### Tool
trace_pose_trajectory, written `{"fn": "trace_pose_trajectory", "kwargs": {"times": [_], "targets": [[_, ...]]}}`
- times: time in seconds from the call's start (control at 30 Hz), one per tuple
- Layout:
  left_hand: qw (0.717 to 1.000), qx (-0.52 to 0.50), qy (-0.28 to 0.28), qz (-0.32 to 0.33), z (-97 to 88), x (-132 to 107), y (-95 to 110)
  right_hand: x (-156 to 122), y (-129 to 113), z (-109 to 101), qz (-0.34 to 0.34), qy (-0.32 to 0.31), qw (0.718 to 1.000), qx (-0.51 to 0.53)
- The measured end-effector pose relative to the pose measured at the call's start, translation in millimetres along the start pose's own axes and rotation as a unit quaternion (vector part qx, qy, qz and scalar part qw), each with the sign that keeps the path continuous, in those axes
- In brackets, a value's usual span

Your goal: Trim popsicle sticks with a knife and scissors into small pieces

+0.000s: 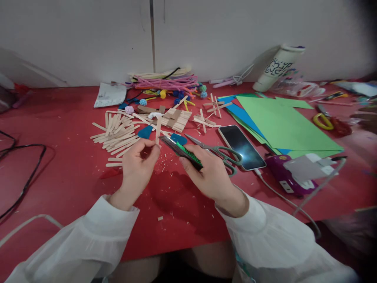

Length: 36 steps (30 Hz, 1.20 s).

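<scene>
Pinched between the thumb and fingers of my left hand (pixel 140 165) is a wooden craft stick (pixel 158 130), held upright. My right hand (pixel 210 173) grips a green and black utility knife (pixel 188 152); its blade points left and meets or nearly meets the stick just above my left fingertips. Small wood shavings (pixel 160 218) lie scattered on the red table below. Behind my left hand spreads a pile of loose craft sticks (pixel 118 131). Grey-handled scissors (pixel 222 151) rest just beyond my right hand, and a flat panel of joined sticks (pixel 178 119) lies farther back.
A phone (pixel 242 147) with a charging cable lies right of the scissors, near a purple power socket (pixel 287 177). Coloured paper (pixel 288 122) covers the right side. Pipe cleaners (pixel 165 83) and a tumbler (pixel 275 68) are at the back wall. A black cable (pixel 35 157) runs along the left.
</scene>
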<state>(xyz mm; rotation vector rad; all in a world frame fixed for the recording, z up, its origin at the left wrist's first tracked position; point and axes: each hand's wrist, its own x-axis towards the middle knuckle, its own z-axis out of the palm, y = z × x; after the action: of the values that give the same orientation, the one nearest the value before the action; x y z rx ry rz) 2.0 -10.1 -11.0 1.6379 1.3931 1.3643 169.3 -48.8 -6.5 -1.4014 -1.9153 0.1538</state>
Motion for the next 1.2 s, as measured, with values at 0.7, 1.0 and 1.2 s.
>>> {"fn": "trace_pose_trajectory", "kwargs": {"times": [0.7,1.0,1.2], "targets": [[0.994,0.099,-0.004,0.039,1.4,4.0,-5.2,4.6,-14.6,-1.9,0.276,-0.185,0.863,0.381],[1.000,0.018,-0.013,-0.015,4.3,5.2,-13.6,0.3,-12.3,-0.1,0.091,-0.085,0.991,0.046],[1.000,0.017,0.005,-0.013,6.9,3.6,-17.9,-1.4,-15.9,1.4,0.110,-0.116,0.982,0.097]]}}
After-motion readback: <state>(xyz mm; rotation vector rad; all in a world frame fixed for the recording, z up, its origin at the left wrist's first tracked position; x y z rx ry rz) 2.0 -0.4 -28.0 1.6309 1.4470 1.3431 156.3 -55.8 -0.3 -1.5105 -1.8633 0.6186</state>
